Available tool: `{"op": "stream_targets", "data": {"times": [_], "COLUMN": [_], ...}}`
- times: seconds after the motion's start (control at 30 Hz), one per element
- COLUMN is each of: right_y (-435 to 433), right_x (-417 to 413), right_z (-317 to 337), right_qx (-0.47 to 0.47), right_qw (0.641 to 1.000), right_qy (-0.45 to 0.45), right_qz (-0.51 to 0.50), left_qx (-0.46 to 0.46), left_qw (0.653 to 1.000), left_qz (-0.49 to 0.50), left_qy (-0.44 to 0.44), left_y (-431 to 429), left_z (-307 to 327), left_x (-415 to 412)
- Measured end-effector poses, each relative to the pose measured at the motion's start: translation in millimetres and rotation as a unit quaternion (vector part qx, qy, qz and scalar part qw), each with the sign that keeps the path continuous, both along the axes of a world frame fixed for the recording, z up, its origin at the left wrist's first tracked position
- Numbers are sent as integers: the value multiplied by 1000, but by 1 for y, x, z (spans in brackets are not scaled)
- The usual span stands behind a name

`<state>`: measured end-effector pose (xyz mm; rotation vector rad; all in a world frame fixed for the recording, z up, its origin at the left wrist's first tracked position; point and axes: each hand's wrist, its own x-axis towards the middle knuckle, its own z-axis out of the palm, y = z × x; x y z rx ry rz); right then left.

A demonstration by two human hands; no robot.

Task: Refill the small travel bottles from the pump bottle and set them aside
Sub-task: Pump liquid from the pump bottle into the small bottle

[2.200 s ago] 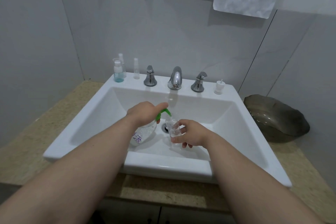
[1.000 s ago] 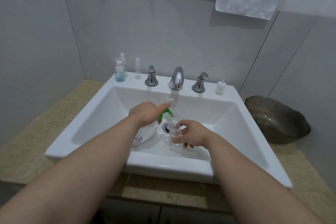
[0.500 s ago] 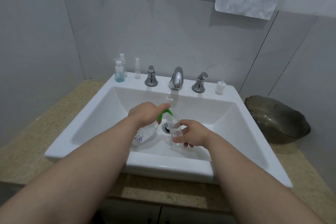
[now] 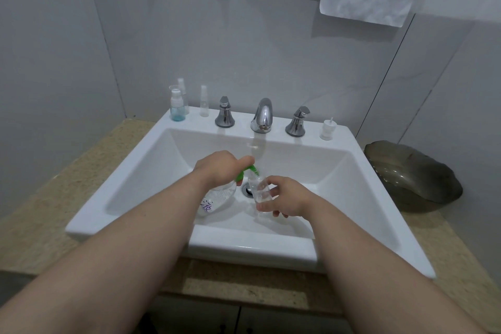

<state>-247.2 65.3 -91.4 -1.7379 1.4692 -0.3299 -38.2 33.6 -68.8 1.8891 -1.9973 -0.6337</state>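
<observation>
- The left hand (image 4: 217, 168) is over the middle of the sink (image 4: 130, 171). Its fingers curl over the green pump head of the pump bottle (image 4: 217, 198) and grip it.
- The pump bottle is tilted, with its clear body slanting down toward the near left inside the basin. A label with purple handwriting faces up. How much it holds cannot be told.
- The right hand (image 4: 287, 199) pinches a small clear travel bottle (image 4: 260, 190) between thumb and fingers, just right of the drain (image 4: 246, 189).
- The travel bottle's open mouth sits right under the green spout. Its fill level is not readable.
- On the far left ledge of the sink stand three more small bottles: a capped bottle (image 4: 176, 106) with a little blue liquid at the bottom, a clear one (image 4: 183, 92) behind it, and a slim clear spray bottle (image 4: 204, 102) to their right.
- A loose white pump cap (image 4: 327, 129) stands on the far right ledge, right of the faucet (image 4: 262, 115).
- A dark bowl (image 4: 412, 176) rests on the bench (image 4: 40, 198) right of the sink.
</observation>
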Motion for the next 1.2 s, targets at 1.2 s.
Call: {"op": "stream_targets", "data": {"times": [1.2], "right_y": [1], "right_x": [1], "right_z": [0], "right_qx": [13], "right_qw": [1000], "right_qy": [2], "right_qz": [8], "left_qx": [-8], "left_qw": [1000], "left_qz": [-9], "left_qy": [-23], "left_y": [0], "left_z": [0], "left_x": [-2]}}
